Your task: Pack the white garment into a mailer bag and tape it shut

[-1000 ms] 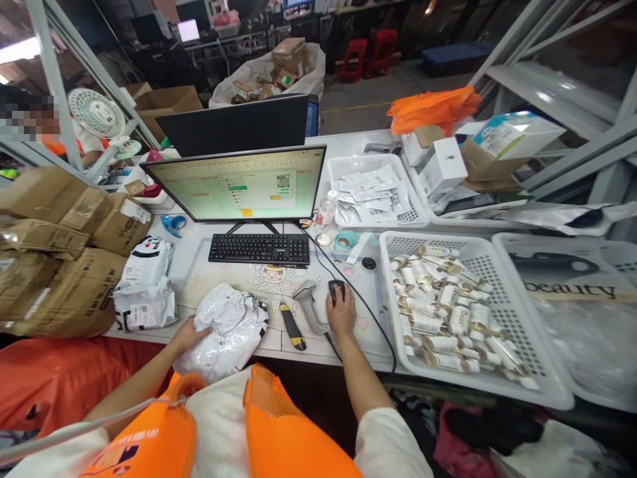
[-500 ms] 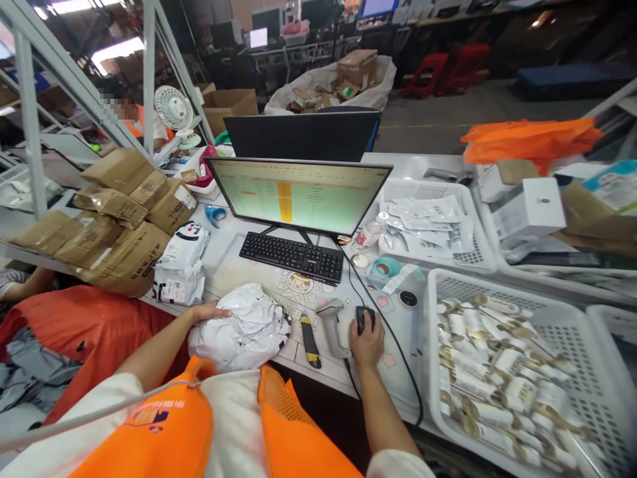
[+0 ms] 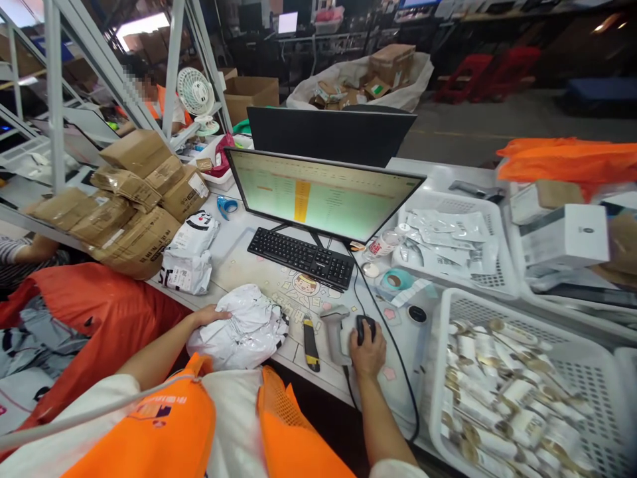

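My left hand (image 3: 208,315) grips the left edge of a crumpled white plastic mailing bag (image 3: 249,330) at the table's front edge; its thumb and fingers lie against the plastic. A black computer mouse (image 3: 366,327) sits under my right hand (image 3: 368,352), whose fingers curve over it. Just left of that hand lies a grey barcode scanner (image 3: 337,332). Between scanner and bag is a yellow-and-black utility knife (image 3: 311,344). Behind them stand a black keyboard (image 3: 301,257) and a lit monitor (image 3: 318,192) showing a table with a yellow column.
White baskets on the right hold small white-and-gold rolls (image 3: 512,392) and flat silver packets (image 3: 448,232). A tape roll (image 3: 395,280) and a bottle (image 3: 381,245) stand near the monitor. Wrapped parcels (image 3: 189,252) and cardboard boxes (image 3: 134,232) are stacked left. Another person (image 3: 164,99) sits beyond the frame.
The camera view has turned a little, so the background and baskets appear shifted to the right. Both hands keep their places on the bag and the mouse.
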### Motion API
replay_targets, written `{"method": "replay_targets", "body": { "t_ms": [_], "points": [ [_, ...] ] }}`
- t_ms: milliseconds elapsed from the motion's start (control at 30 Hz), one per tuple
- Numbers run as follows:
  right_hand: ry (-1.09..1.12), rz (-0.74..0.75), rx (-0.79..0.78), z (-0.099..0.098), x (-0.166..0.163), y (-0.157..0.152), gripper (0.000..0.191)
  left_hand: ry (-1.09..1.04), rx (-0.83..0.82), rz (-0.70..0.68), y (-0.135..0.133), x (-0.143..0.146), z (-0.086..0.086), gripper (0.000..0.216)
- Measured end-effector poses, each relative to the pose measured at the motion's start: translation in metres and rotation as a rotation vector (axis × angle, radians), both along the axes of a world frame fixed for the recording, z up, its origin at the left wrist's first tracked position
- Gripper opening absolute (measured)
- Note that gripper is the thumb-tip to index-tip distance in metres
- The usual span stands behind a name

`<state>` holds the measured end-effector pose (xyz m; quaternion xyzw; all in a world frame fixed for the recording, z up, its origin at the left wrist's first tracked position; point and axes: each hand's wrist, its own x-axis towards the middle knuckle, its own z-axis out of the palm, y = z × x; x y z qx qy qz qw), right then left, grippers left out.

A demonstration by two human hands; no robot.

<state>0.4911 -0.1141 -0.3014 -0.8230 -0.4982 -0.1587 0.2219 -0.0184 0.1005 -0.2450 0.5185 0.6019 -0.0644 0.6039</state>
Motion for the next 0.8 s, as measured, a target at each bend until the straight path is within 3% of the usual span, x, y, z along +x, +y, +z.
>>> {"method": "replay_targets", "body": {
  "t_ms": [233, 533, 667, 800],
  "points": [
    [-0.037, 0.023, 0.015, -0.001, 0.000, 0.000, 0.043, 0.018, 0.014, -0.004, 0.002, -0.001, -0.004, 0.097],
    [0.133, 0.010, 0.015, 0.005, 0.001, 0.002, 0.051, -0.042, 0.002, -0.062, 0.003, 0.000, 0.018, 0.079],
    [0.224, -0.009, 0.110, 0.020, 0.005, 0.007, 0.058, -0.126, 0.019, -0.111, 0.007, -0.003, 0.039, 0.061],
    [0.297, -0.098, 0.240, 0.053, -0.017, 0.024, 0.060, -0.230, 0.099, -0.079, 0.005, -0.015, 0.058, 0.053]
  ]
}}
